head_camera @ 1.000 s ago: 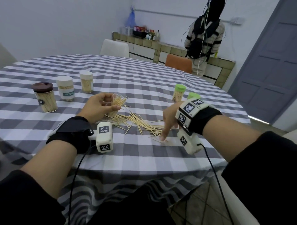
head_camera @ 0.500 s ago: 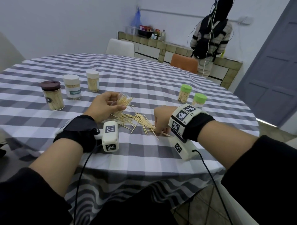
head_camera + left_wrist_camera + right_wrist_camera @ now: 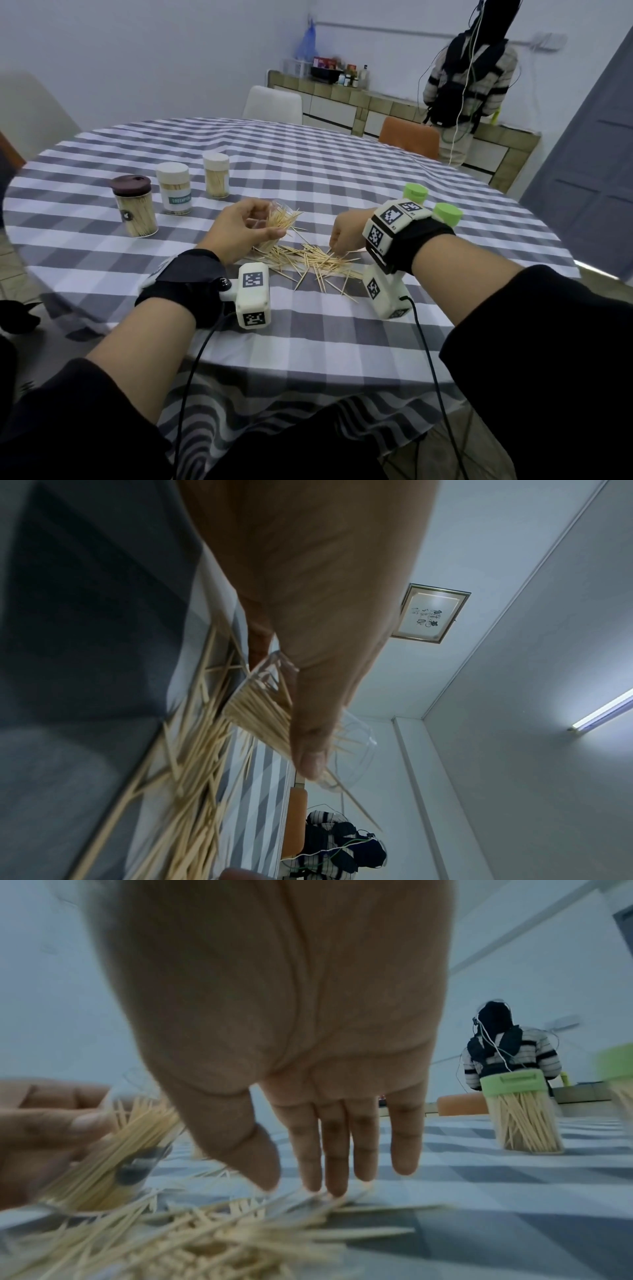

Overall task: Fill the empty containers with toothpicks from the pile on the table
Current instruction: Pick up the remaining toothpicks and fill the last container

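My left hand [image 3: 260, 229] grips a clear container [image 3: 278, 222], tilted and partly filled with toothpicks, just above the left end of the pile. The left wrist view shows the thumb lying along that container [image 3: 255, 710] above the loose toothpicks [image 3: 192, 777]. The toothpick pile [image 3: 318, 262] is scattered on the checked tablecloth. My right hand [image 3: 337, 240] reaches into the pile's right side. In the right wrist view its straight fingers [image 3: 337, 1164] touch the pile [image 3: 205, 1240] with the thumb held slightly apart; nothing is clearly pinched.
Three lidded, filled containers stand at the left: brown-lidded [image 3: 135, 205], white-lidded [image 3: 174, 192] and another white one [image 3: 216, 174]. Two green-lidded containers [image 3: 415, 193] [image 3: 447, 214] stand behind my right wrist. A person [image 3: 469, 78] stands at the far counter. Two chairs stand behind the table.
My right hand has moved from the cloth near the table's edge forward and left into the pile. The left hand keeps hold of the tilted container.
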